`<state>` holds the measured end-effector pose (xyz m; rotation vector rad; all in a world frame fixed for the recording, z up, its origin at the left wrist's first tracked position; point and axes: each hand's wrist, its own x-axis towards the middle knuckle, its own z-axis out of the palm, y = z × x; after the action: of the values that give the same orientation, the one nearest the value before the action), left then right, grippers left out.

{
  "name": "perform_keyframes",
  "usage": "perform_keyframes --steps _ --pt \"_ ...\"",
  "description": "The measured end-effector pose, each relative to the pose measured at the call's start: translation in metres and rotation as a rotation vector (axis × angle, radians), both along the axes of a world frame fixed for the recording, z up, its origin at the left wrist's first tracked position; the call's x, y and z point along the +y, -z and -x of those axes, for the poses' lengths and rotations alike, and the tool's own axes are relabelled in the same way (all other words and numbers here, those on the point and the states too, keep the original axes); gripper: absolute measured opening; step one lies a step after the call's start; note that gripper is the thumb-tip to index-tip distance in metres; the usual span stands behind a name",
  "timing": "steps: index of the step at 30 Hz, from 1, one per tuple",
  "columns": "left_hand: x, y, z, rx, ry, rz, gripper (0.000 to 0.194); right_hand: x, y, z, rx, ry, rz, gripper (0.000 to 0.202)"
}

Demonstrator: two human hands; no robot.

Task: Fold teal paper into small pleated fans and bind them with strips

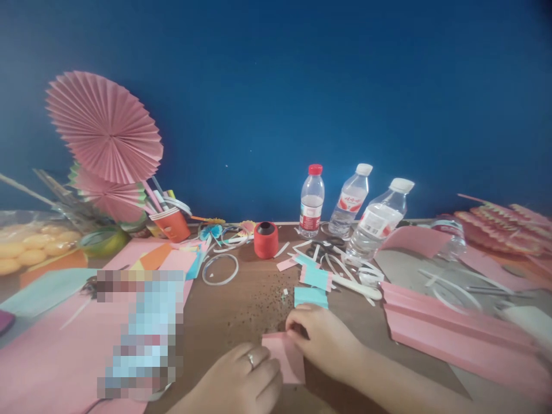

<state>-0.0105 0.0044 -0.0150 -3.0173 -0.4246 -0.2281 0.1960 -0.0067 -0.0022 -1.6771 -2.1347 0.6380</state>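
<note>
A small piece of pink paper (290, 362) lies on the brown table in front of me, with a crease or fold along its top edge. My left hand (245, 376), with a ring on one finger, has its fingers curled over the paper's left side; its thumb is hidden. At the paper's top right corner, my right hand (321, 339) pinches the edge between thumb and fingers. Just beyond that hand lies a turquoise piece of paper (310, 296). A pink-and-turquoise strip of folded paper (316, 277) is behind it.
A red tape-like roll (266, 241) stands ahead, with water bottles (311, 204) to its right. Pleated pink paper (457, 333) lies at right. Pink sheets (64, 356) cover the left, near an orange cup (171, 224) and paper fans (106, 126). White strips and dark specks lie about.
</note>
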Motion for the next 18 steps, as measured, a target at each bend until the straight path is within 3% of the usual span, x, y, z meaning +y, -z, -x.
perform_keyframes --steps 2,7,14,18 --pt "0.001 -0.002 -0.002 -0.008 0.005 0.029 0.018 0.0 0.002 0.0 -0.03 -0.003 -0.06 0.013" --pt "0.002 -0.005 -0.004 -0.032 -0.005 0.088 0.017 -0.001 0.005 -0.001 -0.133 -0.201 -0.193 0.018" --pt "0.002 -0.009 -0.003 -0.024 -0.037 0.164 0.012 -0.002 0.008 0.003 -0.051 -0.127 -0.154 0.014" --pt "0.005 -0.019 -0.004 0.051 -0.03 0.221 0.014 0.002 -0.006 -0.009 -0.085 -0.103 -0.191 0.014"
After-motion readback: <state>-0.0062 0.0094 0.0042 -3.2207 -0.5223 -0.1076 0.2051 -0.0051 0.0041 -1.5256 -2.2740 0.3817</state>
